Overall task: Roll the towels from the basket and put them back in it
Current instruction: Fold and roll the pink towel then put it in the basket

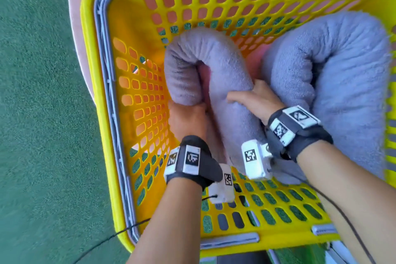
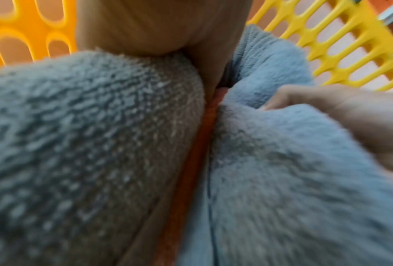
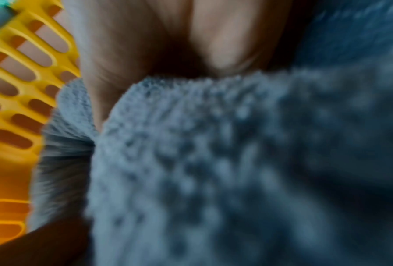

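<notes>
A yellow plastic basket point(image 1: 102, 100) holds two rolled grey towels, each bent into a U. The left rolled towel point(image 1: 205, 53) is in both my hands. My left hand point(image 1: 188, 118) grips its left end from below, fingers tucked under the roll. My right hand point(image 1: 255, 98) grips its right leg, thumb across the top. In the left wrist view the same towel point(image 2: 88, 144) fills the frame, with my right hand point(image 2: 350, 117) at the right. The right wrist view shows blurred towel pile point(image 3: 213, 162) under my fingers point(image 3: 127, 54). The second rolled towel point(image 1: 334, 75) lies at the right.
The basket has grey folded handles point(image 1: 102, 34) along its rim and perforated walls point(image 1: 145, 92). It stands on a pink surface point(image 1: 74, 6) over green carpet point(image 1: 38, 113). A black cable point(image 1: 111, 236) trails from my left wrist.
</notes>
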A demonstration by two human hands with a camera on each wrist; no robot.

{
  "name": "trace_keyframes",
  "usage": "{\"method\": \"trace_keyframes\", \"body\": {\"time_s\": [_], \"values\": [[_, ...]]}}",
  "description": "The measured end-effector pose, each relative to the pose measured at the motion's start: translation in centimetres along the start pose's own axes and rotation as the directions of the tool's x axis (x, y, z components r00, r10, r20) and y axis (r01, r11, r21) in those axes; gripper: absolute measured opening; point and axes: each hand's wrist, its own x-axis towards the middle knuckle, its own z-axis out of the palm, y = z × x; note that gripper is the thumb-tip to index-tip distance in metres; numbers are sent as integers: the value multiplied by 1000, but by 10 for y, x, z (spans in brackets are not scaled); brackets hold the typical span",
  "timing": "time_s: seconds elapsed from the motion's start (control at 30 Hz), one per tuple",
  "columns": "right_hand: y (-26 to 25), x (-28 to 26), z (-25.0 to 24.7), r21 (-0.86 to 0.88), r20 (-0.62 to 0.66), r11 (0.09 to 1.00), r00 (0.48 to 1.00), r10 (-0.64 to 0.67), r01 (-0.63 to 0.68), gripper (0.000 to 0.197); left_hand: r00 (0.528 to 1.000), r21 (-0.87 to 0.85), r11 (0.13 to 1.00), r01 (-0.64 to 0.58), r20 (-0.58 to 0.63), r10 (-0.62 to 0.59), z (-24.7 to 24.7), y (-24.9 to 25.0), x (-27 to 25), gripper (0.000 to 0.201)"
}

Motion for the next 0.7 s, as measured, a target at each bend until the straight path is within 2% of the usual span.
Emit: {"method": "trace_keyframes", "body": {"time_s": [0.07, 0.1, 0.17, 0.27, 0.33, 0.37, 0.43, 0.5, 0.6, 0.67, 0.7], "values": [[5, 24, 14, 17, -1, 1000, 1000, 19, -19, 25, 996, 49, 999, -9, -86, 13, -6, 0, 2, 55], [9, 35, 21, 9, -14, 1000, 1000, 22, -22, 32, 997, 127, 992, -11, -72, 20, -7, 1, 4, 62], [19, 49, 32, 20, -18, 999, 999, 40, -40, 62, 1000, 249, 968, -29, 11, 28, -7, 1, 6, 77], [37, 53, 45, 7, 46, 1000, 999, 21, -22, 107, 987, 175, 981, -82, 152, 55, -9, -6, 10, 93], [52, 55, 50, -39, 9, 997, 998, 67, -67, 120, 978, 97, 989, -109, 186, 90, -15, -5, 15, 96], [56, 56, 51, -51, -12, 995, 997, 79, -80, 117, 977, 67, 991, -118, 189, 103, -15, -5, 19, 93], [51, 42, 47, -56, -63, 993, 993, 101, -105, 93, 971, 35, 991, -128, 208, 118, -15, -3, 25, 84], [56, 37, 46, -34, -165, 993, 981, 104, -111, 77, 959, 15, 992, -129, 255, 121, -14, -2, 30, 78], [61, 25, 50, 62, -277, 994, 955, 103, -89, 79, 959, 23, 993, -120, 262, 110, -16, -2, 33, 85], [61, 26, 53, 88, -288, 989, 948, 136, -115, 88, 984, 118, 983, -144, 124, 129, -13, 3, 16, 90], [59, 26, 53, 99, -270, 990, 954, 128, -105, 88, 978, 187, 960, -208, 12, 210, -10, 8, 1, 87]]}}
